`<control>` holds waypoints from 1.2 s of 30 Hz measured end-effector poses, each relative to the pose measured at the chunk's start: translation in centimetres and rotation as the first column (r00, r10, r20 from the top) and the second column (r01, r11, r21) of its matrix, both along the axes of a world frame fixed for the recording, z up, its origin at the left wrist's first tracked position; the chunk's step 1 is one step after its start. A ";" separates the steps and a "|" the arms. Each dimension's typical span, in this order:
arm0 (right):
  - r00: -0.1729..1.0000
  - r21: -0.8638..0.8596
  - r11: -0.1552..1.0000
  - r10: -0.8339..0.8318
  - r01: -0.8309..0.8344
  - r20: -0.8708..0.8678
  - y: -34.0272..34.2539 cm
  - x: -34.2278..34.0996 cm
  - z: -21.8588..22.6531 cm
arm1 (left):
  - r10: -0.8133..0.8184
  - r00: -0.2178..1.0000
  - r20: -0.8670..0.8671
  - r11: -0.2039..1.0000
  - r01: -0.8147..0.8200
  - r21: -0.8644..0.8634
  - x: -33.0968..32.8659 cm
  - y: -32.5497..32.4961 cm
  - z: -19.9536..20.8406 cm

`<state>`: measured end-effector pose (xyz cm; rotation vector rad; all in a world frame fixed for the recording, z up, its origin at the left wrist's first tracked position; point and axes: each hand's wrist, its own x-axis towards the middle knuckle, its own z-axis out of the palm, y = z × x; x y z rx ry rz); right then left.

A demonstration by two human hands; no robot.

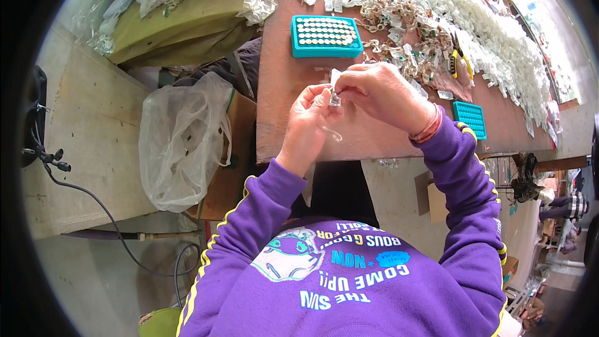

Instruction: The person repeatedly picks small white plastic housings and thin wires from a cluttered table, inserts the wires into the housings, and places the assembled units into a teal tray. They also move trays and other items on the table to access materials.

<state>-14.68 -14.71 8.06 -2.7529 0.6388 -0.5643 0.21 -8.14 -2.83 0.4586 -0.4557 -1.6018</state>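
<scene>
Both my hands meet over the near part of the brown table [274, 87]. My left hand [306, 115] is closed in a pinch, with a small clear plastic piece [335, 98] at its fingertips. A pale looped cord [332, 133] dangles below those fingers. My right hand [387, 92] pinches at the same spot, its fingers closed on the piece's upper part, where a white flap [336, 76] sticks up. The exact grip is partly hidden by the fingers. Just beyond sits a turquoise tray [327, 52] bearing rows of round cream pieces.
Brown cords with green bits [415, 43] lie heaped beyond my right hand, beside yellow-handled pliers [460, 64]. A big mound of clear plastic pieces [480, 43] covers the far right. Another turquoise tray [469, 120] lies near the right edge. Left of the table hangs a plastic bag [178, 143].
</scene>
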 end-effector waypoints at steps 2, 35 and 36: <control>0.999 -0.019 0.999 -0.043 0.043 0.007 0.4 0.2 -0.3 | -0.002 1.000 -0.029 1.000 0.003 0.009 0.0 0.0 0.0; 0.837 0.486 0.844 -0.424 0.227 0.345 2.3 0.9 -4.2 | 0.042 0.999 0.000 0.996 -0.041 -0.074 -0.1 0.0 -0.8; 0.832 0.491 0.838 -0.437 0.239 0.341 2.5 1.1 -4.3 | 0.048 0.999 0.005 0.997 -0.048 -0.064 -0.2 0.0 -0.8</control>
